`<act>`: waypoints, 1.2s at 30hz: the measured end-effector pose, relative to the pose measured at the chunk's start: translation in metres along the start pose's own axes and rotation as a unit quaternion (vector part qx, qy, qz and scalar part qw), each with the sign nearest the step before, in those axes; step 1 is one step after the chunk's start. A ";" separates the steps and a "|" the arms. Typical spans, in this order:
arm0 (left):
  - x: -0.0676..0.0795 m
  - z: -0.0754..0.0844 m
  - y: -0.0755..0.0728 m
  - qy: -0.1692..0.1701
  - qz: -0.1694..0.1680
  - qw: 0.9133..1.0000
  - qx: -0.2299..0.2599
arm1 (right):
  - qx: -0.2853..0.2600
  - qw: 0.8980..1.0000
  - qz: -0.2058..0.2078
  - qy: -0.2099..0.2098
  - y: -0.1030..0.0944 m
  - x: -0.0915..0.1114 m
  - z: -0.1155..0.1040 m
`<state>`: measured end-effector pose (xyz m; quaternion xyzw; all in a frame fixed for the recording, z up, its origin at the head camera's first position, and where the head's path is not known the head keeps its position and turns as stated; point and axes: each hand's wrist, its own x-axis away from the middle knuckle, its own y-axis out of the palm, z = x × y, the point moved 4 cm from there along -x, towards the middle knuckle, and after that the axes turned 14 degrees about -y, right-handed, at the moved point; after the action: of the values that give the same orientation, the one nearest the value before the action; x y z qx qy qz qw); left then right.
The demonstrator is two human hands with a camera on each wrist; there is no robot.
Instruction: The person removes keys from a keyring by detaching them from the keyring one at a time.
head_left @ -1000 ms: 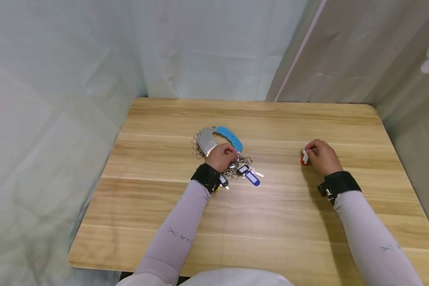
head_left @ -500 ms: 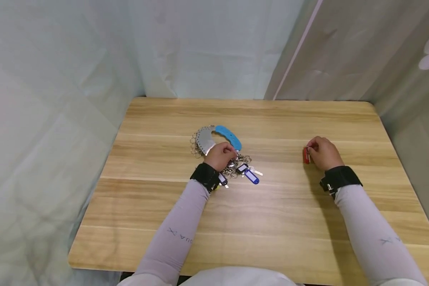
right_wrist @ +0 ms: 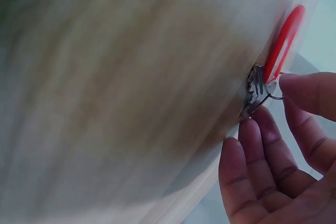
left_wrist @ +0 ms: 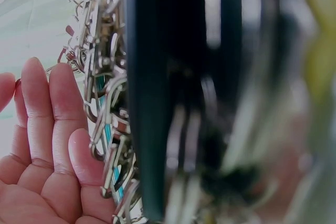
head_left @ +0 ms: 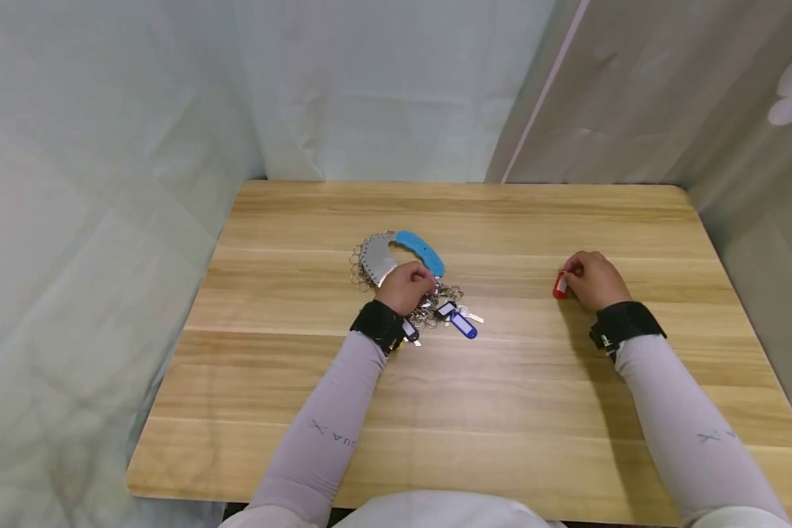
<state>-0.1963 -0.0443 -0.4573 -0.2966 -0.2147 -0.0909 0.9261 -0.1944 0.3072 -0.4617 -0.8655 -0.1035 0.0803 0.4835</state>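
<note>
My right hand (head_left: 595,282) pinches a split ring between thumb and fingertips, at the right of the table. From the ring hang a red key tag (right_wrist: 286,43) and a small silver key bunch (right_wrist: 256,83), seen in the right wrist view. Left of centre, my left hand (head_left: 404,287) hovers over a key holder, a curved grey metal plate (head_left: 378,257) edged with rings and fitted with a blue handle (head_left: 421,249). Its fingers are loosely bent, thumb and index close together, with nothing visible between them. Beside it the left wrist view shows metal rings (left_wrist: 113,103).
Near the left hand, keys with a blue tag (head_left: 463,325) and black tags (head_left: 445,309) lie on the wooden table (head_left: 303,411). A bit of yellow (head_left: 399,345) peeks out by the left cuff. Pale curtains (head_left: 396,88) hang behind the table.
In my right fingers the red tag has turned, its white label showing again after a plainer red side, and it has shifted slightly left. The left hand stays in place.
</note>
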 end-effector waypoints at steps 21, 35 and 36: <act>-0.001 -0.001 -0.002 0.002 -0.003 1.000 0.013 | -0.044 0.999 0.017 -0.009 -0.001 -0.002 -0.029; -0.002 -0.001 -0.001 -0.003 -0.004 0.999 0.043 | -0.076 0.994 0.000 -0.075 0.025 -0.004 -0.075; -0.002 0.000 -0.001 -0.004 -0.003 0.999 0.046 | -0.075 0.994 0.003 -0.079 0.027 -0.005 -0.078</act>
<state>-0.1978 -0.0452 -0.4579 -0.2533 -0.2233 -0.0829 0.9376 -0.1778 0.2287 -0.4439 -0.8906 -0.1445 0.1417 0.4073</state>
